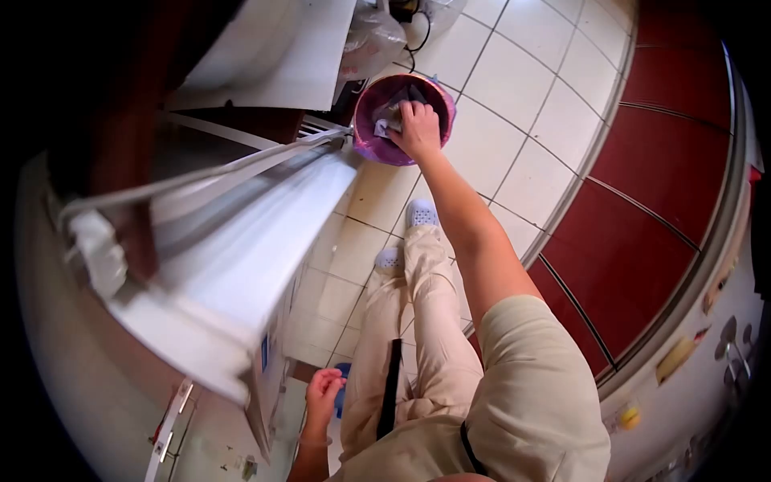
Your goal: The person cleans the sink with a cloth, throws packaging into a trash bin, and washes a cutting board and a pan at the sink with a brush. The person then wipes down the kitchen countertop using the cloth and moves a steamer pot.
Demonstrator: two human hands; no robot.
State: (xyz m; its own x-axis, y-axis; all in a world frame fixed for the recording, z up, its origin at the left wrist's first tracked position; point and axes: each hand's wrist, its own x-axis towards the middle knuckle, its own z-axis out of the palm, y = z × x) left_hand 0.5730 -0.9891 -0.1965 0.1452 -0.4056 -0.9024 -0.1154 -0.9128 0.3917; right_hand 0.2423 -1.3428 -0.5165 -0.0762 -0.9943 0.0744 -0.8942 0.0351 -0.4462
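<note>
A round purple bin [385, 153] with a liner stands on the tiled floor at the top middle, with some dark and pale waste inside. My right hand [418, 128] reaches over its opening, fingers bent down into it; what the fingertips hold, if anything, is hidden. A small whitish piece [381, 127] lies beside the fingers. Low in the view, my left hand [324, 387] hangs near my left thigh with its fingers loosely curled and nothing visible in it. A blue object [343, 377] shows just behind that hand.
Dark red cabinet fronts [666, 136] run along the right, below a counter with utensils. An open white door [241, 241] juts in from the left. Plastic bags [371, 40] lie behind the bin. My feet in pale clogs [421, 213] stand on the floor tiles.
</note>
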